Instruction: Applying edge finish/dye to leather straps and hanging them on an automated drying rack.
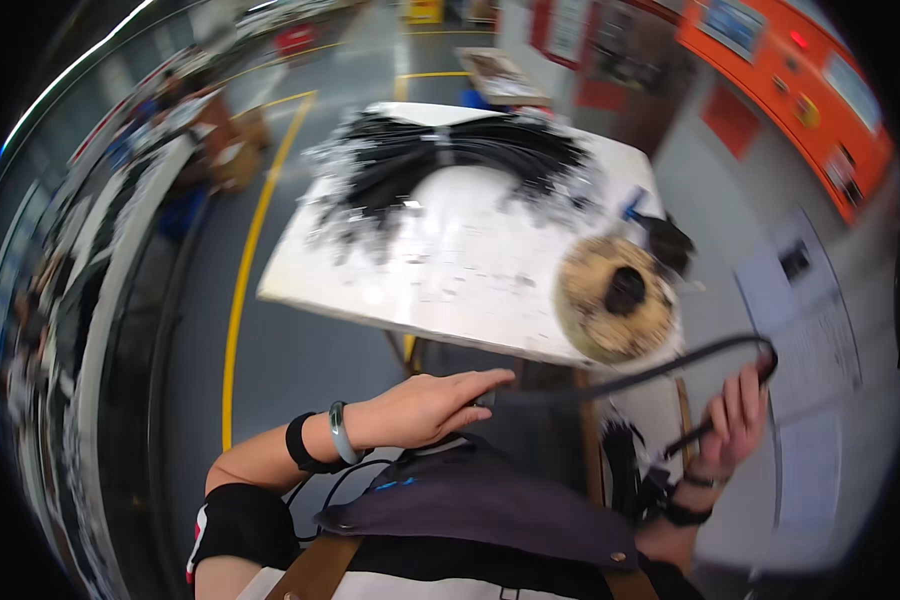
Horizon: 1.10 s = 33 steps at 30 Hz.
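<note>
My left hand (435, 405) holds one end of a black cable (670, 364), at a small fitting partly hidden by the fingers. The cable runs right and loops down into my right hand (732, 418), whose fingers are wrapped round it. Beyond my hands stands a white table (350, 290) with worn marks. A curved bundle of black cables (480, 140), tied at the middle and with clear wrapping at both ends, lies across its back. At the table's right corner sit a round tan object with a dark centre (580, 305) and a dark item (670, 243).
More black cables (620, 460) hang below the table's right side. An orange machine (780, 100) is at upper right, with grey boards (800, 300) below it. A long crowded rack (100, 300) runs along the left beside a yellow floor line (245, 275). Cardboard boxes (235, 150) are farther back.
</note>
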### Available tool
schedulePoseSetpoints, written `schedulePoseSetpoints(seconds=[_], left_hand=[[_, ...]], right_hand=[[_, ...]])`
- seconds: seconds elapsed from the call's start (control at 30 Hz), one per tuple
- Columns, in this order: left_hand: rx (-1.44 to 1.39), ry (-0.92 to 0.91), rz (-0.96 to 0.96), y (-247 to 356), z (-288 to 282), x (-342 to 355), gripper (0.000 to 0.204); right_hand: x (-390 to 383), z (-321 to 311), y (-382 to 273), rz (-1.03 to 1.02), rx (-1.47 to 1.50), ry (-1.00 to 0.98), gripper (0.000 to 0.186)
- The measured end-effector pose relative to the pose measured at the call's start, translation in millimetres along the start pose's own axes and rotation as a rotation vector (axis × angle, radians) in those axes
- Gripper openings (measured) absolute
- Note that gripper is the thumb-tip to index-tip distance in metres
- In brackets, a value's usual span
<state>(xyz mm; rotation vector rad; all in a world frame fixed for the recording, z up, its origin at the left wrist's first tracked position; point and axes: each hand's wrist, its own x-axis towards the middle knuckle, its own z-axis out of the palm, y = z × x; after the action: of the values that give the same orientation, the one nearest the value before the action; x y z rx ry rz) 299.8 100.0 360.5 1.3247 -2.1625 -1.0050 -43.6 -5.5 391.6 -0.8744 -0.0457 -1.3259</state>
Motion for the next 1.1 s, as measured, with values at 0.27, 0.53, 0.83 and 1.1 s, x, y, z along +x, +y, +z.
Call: schedulePoseSetpoints(seconds=[0.27,0.53,0.83,1.1], left_hand=[[-0.117,0.044,0.288,42.6,35.0,95.0,0.051],[-0.402,-0.034,0.417,60.9,84.4,166.2,0.023],[-0.226,0.116,0.47,77.1,115.3,176.1,0.018],[0.168,0.327,0.551,52.6,82.8,162.9,0.011]], right_hand=[[-11.5,-4.3,-63.2,-0.194,0.13,0.313,0.036],[-7.4,-13.8,-47.7,-0.387,-0.156,0.565,0.03],[-9.1,-14.1,-10.9,-0.484,-0.26,0.692,0.025],[-22.7,-81.0,-56.3,-0.367,0.251,0.495,0.018]])
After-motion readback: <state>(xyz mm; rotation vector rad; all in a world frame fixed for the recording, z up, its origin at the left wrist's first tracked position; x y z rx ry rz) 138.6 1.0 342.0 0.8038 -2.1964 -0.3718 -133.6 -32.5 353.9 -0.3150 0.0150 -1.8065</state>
